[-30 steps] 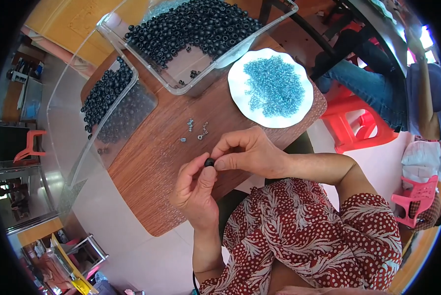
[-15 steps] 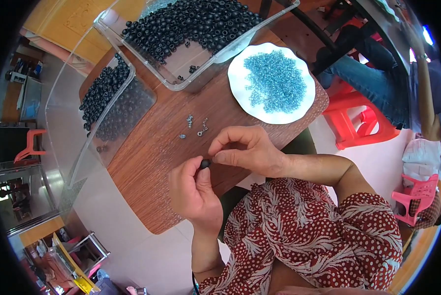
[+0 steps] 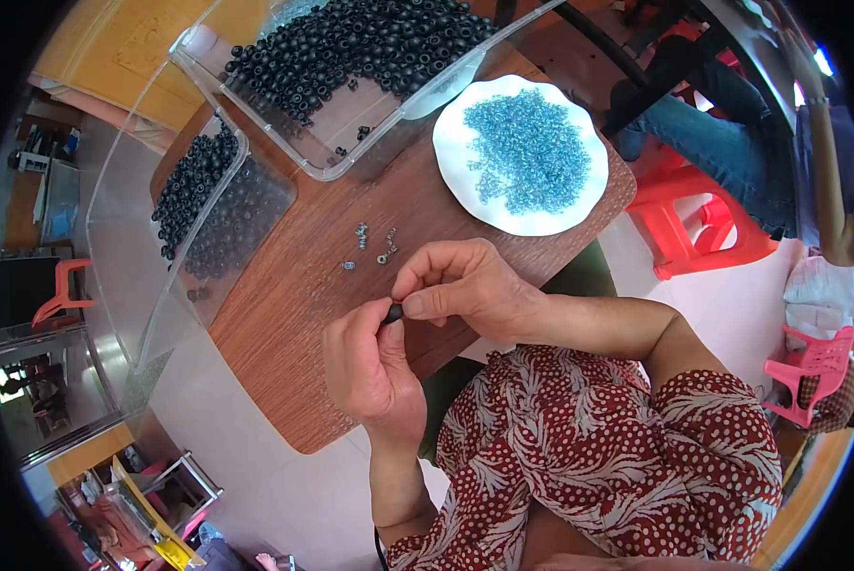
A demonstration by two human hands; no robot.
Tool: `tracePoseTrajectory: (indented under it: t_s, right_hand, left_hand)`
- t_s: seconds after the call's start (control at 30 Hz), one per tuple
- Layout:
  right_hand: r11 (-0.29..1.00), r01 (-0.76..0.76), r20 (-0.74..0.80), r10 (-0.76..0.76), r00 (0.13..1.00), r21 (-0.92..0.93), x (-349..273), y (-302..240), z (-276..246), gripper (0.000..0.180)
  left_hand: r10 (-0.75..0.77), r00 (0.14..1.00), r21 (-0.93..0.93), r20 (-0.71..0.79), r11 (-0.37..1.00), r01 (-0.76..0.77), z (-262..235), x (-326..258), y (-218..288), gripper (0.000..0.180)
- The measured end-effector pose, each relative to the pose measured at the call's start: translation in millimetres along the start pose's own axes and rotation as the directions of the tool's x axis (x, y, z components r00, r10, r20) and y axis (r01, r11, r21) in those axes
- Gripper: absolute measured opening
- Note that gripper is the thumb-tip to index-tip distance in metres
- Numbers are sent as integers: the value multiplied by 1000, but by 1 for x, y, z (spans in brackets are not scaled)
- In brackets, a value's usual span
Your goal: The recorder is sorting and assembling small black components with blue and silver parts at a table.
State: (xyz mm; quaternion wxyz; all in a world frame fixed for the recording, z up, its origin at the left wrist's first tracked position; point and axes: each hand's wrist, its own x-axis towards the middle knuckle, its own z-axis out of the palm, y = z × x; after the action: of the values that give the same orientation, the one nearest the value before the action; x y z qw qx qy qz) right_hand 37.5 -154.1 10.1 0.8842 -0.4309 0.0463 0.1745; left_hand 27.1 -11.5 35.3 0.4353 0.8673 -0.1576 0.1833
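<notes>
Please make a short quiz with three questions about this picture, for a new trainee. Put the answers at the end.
1. True or false: the white plate holds the blue beads.
2. What do the left hand and the right hand hold between their fingertips?
A. a small black bead
B. a red cup
C. a metal spoon
3. Fill in the gap: the few small silvery parts lie loose on the wooden ____.

Key:
1. True.
2. A. Both hands pinch it together above the table's edge.
3. table. They lie between the hands and the clear trays of black beads.
</notes>
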Motion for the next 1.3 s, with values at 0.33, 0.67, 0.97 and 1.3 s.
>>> tracePoseTrajectory:
  t_s: [0.33, 0.67, 0.97, 1.3]
  right_hand:
    - [981, 67, -104, -87, 991, -182, -2, -3, 3, 8]
    - [7, 668, 522, -618, 588, -744, -3, 7, 15, 23]
    - [-98, 486, 461, -521, 718, -868, 26, -10, -2, 23]
    - [-469, 466, 622, -258, 740, -750, 59, -5, -1, 20]
  left_hand:
    - [-555, 767, -830, 322, 224, 511, -1, -7, -17, 15]
    - [-621, 612, -827, 489, -107, 553, 6, -17, -19, 13]
    - [-571, 675, -873, 467, -173, 457, 6, -20, -40, 14]
    - [-582, 673, -880, 456, -180, 440, 2, -20, -47, 14]
